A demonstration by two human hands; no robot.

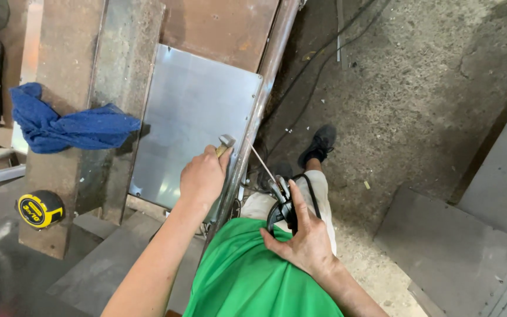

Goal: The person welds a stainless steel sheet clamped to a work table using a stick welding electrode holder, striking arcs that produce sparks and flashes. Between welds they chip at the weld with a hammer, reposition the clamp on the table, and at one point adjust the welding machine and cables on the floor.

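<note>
My left hand grips a small hammer whose metal head sits at the right edge of a shiny metal sheet. A rusty steel pipe runs along that edge. My right hand holds a black welding electrode holder against my green shirt, with a thin rod pointing up toward the pipe.
A blue rag lies on rusty steel beams at left. A yellow tape measure sits near the beam's end. Black cables trail over the concrete floor. My foot in a black shoe stands by the pipe. Grey plates lie at right.
</note>
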